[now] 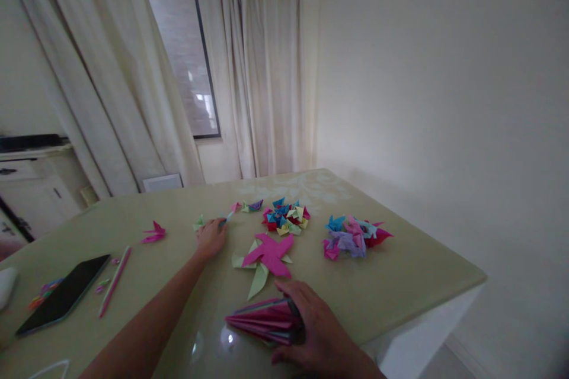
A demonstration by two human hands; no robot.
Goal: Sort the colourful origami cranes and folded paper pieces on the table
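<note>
Pale wall: here we are in a plain corner, with the bare wall [435,100] filling the right side.
Long curtains: cream curtains [275,71] hang at the back, beside a dark-framed window [182,47].
Greenish table: look at this table [413,278], its surface glossy enough to throw back light near the front.
Right hand: down at the near edge, the right hand [320,331] is clamped around the wide end of a pleated paper bundle [260,320], thumb and fingers on opposite sides, pink folds pointing left.
Handling: light as anything, I'd judge, springy along the pleats and easy to crush; that wide end looks the place to hold, with gentle pressure, leaving the narrow tip alone.
Left hand: farther out, the left hand [212,240] rests low by a slim pale-blue piece [230,214]; whether its fingers are together on anything, I cannot tell.
Dark tablet: lying flat at left, the tablet [64,293], a pencil [115,281] just beside it.
Pink star: between the hands, a pink paper star [271,254] overlaps a green one [260,281].
Paper clusters: a multicoloured cluster [284,217] behind, a looser pile [353,240] to its right.
Lone pink fold: smallest here, a pointed pink paper figure [155,233], well apart at left.
</note>
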